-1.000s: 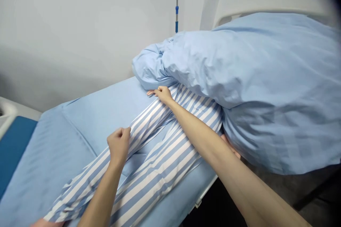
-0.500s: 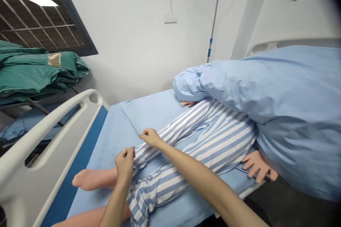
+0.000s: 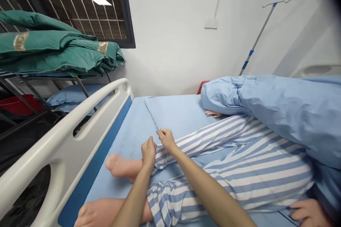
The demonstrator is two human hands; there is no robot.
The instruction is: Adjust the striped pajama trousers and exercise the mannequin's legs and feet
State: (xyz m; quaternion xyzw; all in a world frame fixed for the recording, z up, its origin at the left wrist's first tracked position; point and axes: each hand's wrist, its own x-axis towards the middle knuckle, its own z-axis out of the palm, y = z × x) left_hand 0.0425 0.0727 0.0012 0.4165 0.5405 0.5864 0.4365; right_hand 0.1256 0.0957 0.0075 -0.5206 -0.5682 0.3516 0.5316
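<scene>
A care manikin in blue-and-white striped trousers [image 3: 245, 166] lies on a bed with a light blue sheet [image 3: 176, 110]. My left hand [image 3: 148, 152] is closed at the trouser cuff of the far leg, just above the bare far foot [image 3: 121, 166]. Right beside it, my right hand [image 3: 166, 139] is closed on the upper edge of the same trouser leg, though its fingertips are partly hidden. The near foot [image 3: 93, 212] rests below my left forearm. A blue quilt [image 3: 271, 113] is bunched over the manikin's upper body.
The white bed end board [image 3: 103, 103] rises on the left. Beyond it, green folded covers [image 3: 66, 53] lie on a metal-framed rack, with a red basin [image 3: 18, 104] lower down. An IV pole [image 3: 259, 37] stands behind the bed, by the wall.
My view has turned left, so the bed and manikin appear further right and more of the rack shows. My two hands are closer together at the trouser cuff, both still closed.
</scene>
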